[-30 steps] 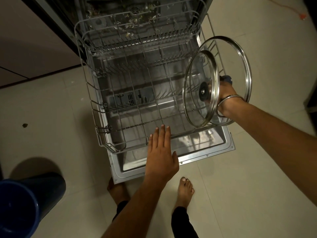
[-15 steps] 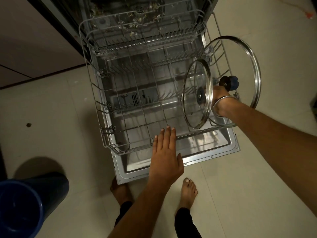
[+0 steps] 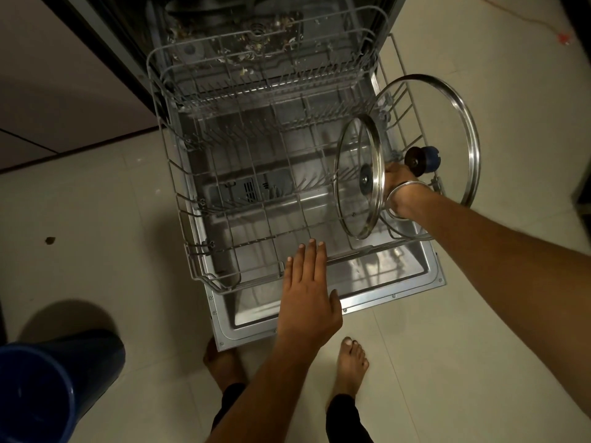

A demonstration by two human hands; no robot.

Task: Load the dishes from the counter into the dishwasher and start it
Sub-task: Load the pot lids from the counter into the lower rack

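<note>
Pale floor tiles (image 3: 447, 362) are spreading around the open dishwasher door (image 3: 367, 292), where the pulled-out lower rack (image 3: 224, 219) is sitting and our bare feet are standing at the door's near edge beside a blue bucket (image 3: 48, 388). We are holding our left hand (image 3: 308, 302) flat with fingers straight over the rack's front rim, gripping nothing. Our right hand (image 3: 401, 187) is gripping two glass lids on edge over the rack's right side: the small lid (image 3: 358, 177) is standing just left of the fingers, while the large lid (image 3: 460, 129) is rising behind the hand, its blue knob (image 3: 422, 158) just above our knuckles.
</note>
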